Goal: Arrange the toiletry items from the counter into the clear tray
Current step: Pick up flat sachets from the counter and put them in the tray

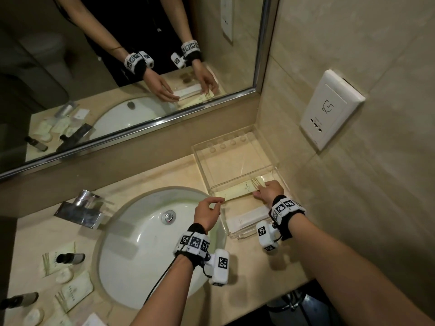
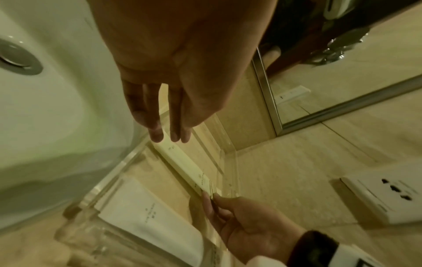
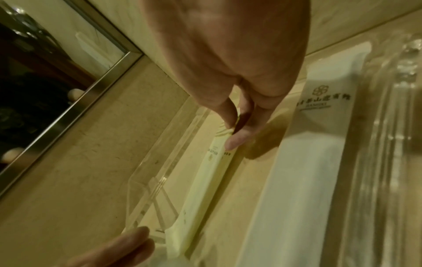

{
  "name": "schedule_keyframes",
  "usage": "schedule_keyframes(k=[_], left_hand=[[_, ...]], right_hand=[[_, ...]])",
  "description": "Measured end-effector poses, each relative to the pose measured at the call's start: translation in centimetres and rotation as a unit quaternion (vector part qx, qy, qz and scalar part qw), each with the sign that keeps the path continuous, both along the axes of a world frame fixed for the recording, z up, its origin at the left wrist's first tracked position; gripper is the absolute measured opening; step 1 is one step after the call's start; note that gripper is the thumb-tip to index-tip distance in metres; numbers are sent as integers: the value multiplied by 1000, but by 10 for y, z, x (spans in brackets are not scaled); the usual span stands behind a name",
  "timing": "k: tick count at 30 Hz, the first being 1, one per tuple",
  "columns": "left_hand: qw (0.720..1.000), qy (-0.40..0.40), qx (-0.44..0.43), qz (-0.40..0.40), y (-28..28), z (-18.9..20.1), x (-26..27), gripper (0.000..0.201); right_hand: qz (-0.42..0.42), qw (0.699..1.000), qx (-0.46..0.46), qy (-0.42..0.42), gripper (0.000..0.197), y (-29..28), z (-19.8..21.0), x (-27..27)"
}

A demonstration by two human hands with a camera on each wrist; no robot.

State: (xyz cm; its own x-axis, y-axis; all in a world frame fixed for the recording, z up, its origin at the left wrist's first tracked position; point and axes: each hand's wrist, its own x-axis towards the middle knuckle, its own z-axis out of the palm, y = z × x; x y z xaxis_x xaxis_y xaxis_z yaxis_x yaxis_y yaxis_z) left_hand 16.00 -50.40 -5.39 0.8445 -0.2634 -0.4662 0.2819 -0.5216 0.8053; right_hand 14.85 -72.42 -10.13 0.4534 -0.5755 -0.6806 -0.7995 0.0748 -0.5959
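- Head: long cream packet (image 1: 240, 189) lies inside clear tray (image 1: 263, 147), beside white packet (image 1: 247, 218). Right hand (image 1: 269, 190) pinches one end.
- Left wrist: left hand (image 2: 160, 90), fingers straight, steadies far end.
- Right wrist: press packet flat, parallel to tray wall.

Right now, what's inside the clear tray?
Inside the clear tray: a long cream packet, pinched by the right hand and touched by the left hand, and a flat white packet nearer the front. The right wrist covers that packet's right end.

Dim, warm yellow light; wrist views blurred, edges warped.
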Motion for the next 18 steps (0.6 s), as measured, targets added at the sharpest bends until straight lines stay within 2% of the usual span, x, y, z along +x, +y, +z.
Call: schedule_keyframes(k=[3,7,11,18], left_hand=[[999,-16,19,-37,-4,0,2,26],[995,-28,48,-80,-9,-4,5,26],[990,-42,71,-115,-11,-9,7,29],[977,-62,125,-164,-11,-12,7,36]], right_hand=[[-9,1000,-15,-7,54,0,2,0],[10,997,-71,-19,28,-4,-2,1],[69,989,-129,-1,38,-6,0,-2],[95,987,-132,-20,39,-5,4,0]])
